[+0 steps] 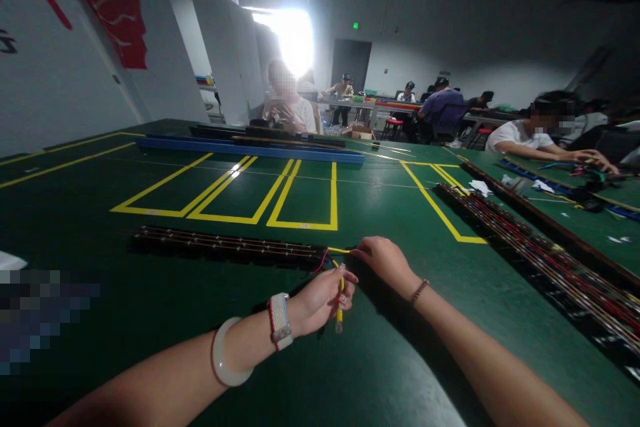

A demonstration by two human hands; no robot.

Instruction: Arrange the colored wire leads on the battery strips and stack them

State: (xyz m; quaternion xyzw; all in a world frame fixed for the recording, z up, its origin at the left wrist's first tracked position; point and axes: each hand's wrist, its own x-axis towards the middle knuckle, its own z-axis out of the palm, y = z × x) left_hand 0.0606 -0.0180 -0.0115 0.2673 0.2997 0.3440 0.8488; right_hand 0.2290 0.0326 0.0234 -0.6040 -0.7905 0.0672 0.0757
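Pinching the end of a thin yellow plastic-coated wire (339, 251) between its fingertips, the right hand (385, 261) is to the right of a long narrow black strip lined with thin brownish rods (230, 246); that strip lies on the dark green tabletop (215, 360), its long axis running left to right, its right end towards the hands; the wire spans from that end to the right hand, nearly in line with the strip; the left hand (325, 295) is the nearer of the two, just in front of the same end, thumb and fingers closed about a second yellow lead with a pale tip (340, 315), which hangs below them; exactly which fingers press on it I cannot tell; a short, thin pinkish-red wire (322, 261) curls out by the strip's end, beyond the left hand, apparently held by neither.
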